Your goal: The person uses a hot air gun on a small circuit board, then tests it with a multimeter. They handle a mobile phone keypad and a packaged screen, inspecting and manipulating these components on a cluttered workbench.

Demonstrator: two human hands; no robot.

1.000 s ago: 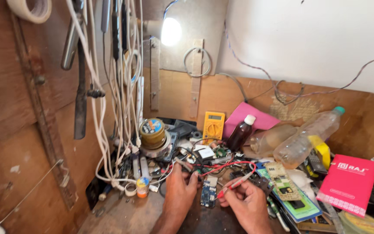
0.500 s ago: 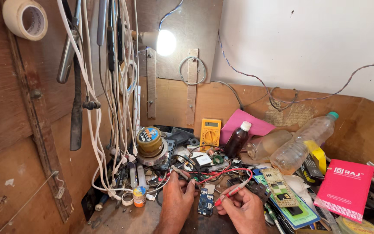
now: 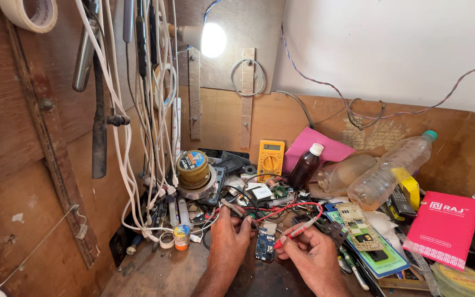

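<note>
My left hand (image 3: 228, 237) rests on the wooden bench and pinches a thin dark probe (image 3: 232, 208) near its tip. My right hand (image 3: 313, 254) holds a red probe (image 3: 297, 230) whose tip points down-left at a small blue circuit board (image 3: 264, 246) lying between the two hands. Red and black leads (image 3: 281, 208) loop from the probes back toward a yellow multimeter (image 3: 270, 158) leaning at the rear wall.
White cables (image 3: 138, 154) hang down the left wall. A solder spool (image 3: 192, 168) sits left of centre. A brown bottle (image 3: 305, 165), clear plastic bottles (image 3: 391, 170), a pink box (image 3: 442, 222) and green circuit boards (image 3: 358, 223) crowd the right. A lit bulb (image 3: 213, 39) glows above.
The view has tilted slightly upward, so the hands sit lower in the frame. Both hands stay at the blue board with the probes, shifting only a little.
</note>
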